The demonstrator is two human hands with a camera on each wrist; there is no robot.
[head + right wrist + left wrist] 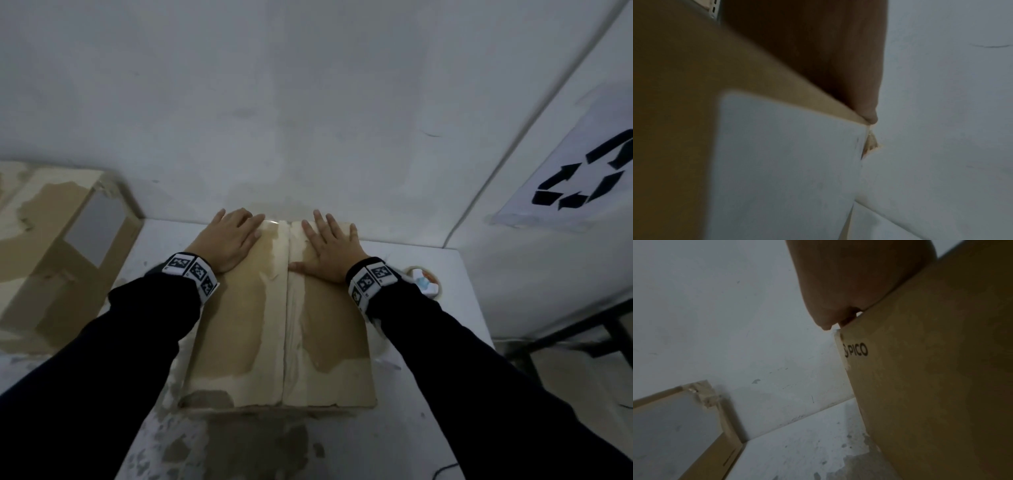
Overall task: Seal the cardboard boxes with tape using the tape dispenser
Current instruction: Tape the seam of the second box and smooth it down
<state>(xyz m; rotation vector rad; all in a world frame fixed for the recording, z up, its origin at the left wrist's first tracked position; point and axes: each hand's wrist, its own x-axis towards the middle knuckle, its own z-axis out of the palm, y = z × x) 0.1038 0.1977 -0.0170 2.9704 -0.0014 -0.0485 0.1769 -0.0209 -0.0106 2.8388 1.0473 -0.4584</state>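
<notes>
A brown cardboard box (239, 325) stands in the middle of the white table, its two top flaps folded down and meeting along a centre seam with torn, pale paper patches. My left hand (229, 240) lies flat on the far part of the left flap. My right hand (329, 246) lies flat on the right flap, thumb by the seam. In the left wrist view the left hand (849, 280) rests on the box's top edge above the box side (931, 386) with a PICO print. The right hand (818, 56) lies on the same box (674, 113). A tape dispenser (424, 281) sits behind my right wrist.
A second cardboard box (58, 260) with a grey label stands at the left against the wall; its corner shows as the second box (674, 426). The white table (428, 377) ends on the right. A recycling sign (582, 178) hangs on the right wall.
</notes>
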